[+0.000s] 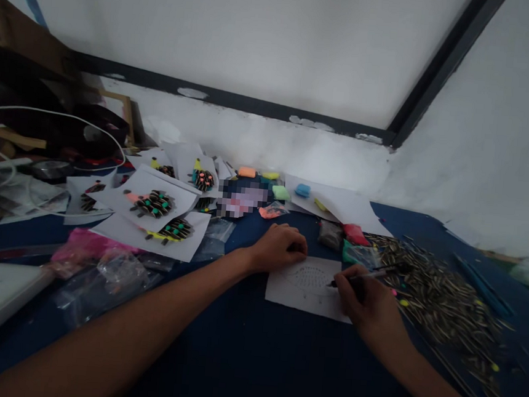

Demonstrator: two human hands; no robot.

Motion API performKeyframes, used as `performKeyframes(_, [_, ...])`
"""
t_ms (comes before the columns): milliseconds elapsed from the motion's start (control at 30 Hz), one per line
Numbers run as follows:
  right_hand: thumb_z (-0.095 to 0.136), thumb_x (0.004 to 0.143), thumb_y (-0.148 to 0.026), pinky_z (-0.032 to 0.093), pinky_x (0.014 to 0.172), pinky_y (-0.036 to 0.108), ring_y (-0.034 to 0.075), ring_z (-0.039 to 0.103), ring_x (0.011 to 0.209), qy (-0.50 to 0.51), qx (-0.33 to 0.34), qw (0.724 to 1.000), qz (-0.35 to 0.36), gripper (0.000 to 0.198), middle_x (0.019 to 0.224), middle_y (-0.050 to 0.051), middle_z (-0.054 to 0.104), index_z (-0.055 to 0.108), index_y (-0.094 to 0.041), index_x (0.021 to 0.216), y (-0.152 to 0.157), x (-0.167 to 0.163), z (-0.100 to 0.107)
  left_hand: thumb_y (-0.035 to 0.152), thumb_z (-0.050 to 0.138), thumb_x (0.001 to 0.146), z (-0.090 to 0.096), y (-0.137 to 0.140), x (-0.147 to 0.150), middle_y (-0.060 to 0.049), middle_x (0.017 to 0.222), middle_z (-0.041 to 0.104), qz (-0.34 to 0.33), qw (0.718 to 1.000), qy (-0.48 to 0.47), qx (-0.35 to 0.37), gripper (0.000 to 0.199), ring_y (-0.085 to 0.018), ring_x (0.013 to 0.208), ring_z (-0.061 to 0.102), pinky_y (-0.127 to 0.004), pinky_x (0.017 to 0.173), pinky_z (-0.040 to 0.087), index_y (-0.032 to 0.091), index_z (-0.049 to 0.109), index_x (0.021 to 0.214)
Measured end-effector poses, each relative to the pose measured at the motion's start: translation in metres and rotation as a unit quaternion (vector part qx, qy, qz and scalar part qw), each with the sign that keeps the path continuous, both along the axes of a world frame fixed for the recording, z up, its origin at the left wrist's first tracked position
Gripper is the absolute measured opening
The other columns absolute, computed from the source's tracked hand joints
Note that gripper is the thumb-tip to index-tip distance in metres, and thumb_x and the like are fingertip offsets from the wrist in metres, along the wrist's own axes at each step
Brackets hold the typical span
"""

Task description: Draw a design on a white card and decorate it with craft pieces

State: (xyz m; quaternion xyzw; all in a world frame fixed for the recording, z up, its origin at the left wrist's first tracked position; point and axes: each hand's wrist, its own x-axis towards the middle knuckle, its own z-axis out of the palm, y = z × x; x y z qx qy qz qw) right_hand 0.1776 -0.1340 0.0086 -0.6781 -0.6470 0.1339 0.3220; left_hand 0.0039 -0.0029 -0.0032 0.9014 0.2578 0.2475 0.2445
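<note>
The right hand [369, 303] grips a slim, dark-tipped pen [378, 273] over a white paper sheet [284, 290], tip leftward, shaft rising rightward; the left hand [279, 249] bends its fingers, grip unclear. Dark-blue worktop [241, 357], white wall [491, 150].

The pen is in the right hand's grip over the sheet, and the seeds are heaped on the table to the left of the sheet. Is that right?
Not quite: the head view shows the seeds heaped to the right of the sheet, not the left. The rest holds: they lie on the table, and the pen is in the right hand's grip over the sheet.
</note>
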Motion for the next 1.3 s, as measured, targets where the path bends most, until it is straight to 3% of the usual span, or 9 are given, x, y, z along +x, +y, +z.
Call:
performKeyframes(733, [0.042, 0.085, -0.043, 0.029, 0.04, 0.025, 0.011, 0.048, 0.039, -0.044, 0.012, 0.999, -0.004, 0.032, 0.069, 0.006, 0.065, 0.052, -0.02, 0.064, 0.0013, -0.0014, -0.0014, 0.016, 0.064, 0.075, 0.0015, -0.001, 0.0007, -0.001, 0.08, 0.067, 0.005, 1.0, -0.003, -0.004, 0.007, -0.014, 0.078, 0.058, -0.024, 0.074, 0.042, 0.017, 0.07, 0.077])
performKeyframes(900, [0.043, 0.085, -0.041, 0.028, 0.039, 0.025, 0.012, 0.046, 0.039, -0.045, 0.015, 0.999, 0.0, 0.029, 0.052, 0.0, 0.054, 0.055, -0.02, 0.069, 0.0005, -0.0021, -0.0008, 0.015, 0.064, 0.075, 0.0003, -0.0005, 0.0008, -0.001, 0.079, 0.067, 0.004, 1.0, -0.004, -0.002, 0.007, -0.013, 0.077, 0.058, -0.024, 0.073, 0.042, 0.017, 0.07, 0.078])
performKeyframes(1300, [0.043, 0.085, -0.043, 0.029, 0.039, 0.025, 0.013, 0.049, 0.04, -0.043, 0.008, 0.999, 0.006, 0.031, 0.057, 0.002, 0.058, 0.055, -0.019, 0.067, 0.0011, -0.0024, -0.0001, 0.015, 0.063, 0.075, 0.0006, -0.0008, 0.0008, -0.001, 0.078, 0.066, 0.008, 1.0, -0.011, -0.001, 0.007, -0.013, 0.075, 0.058, -0.024, 0.072, 0.042, 0.017, 0.07, 0.076])
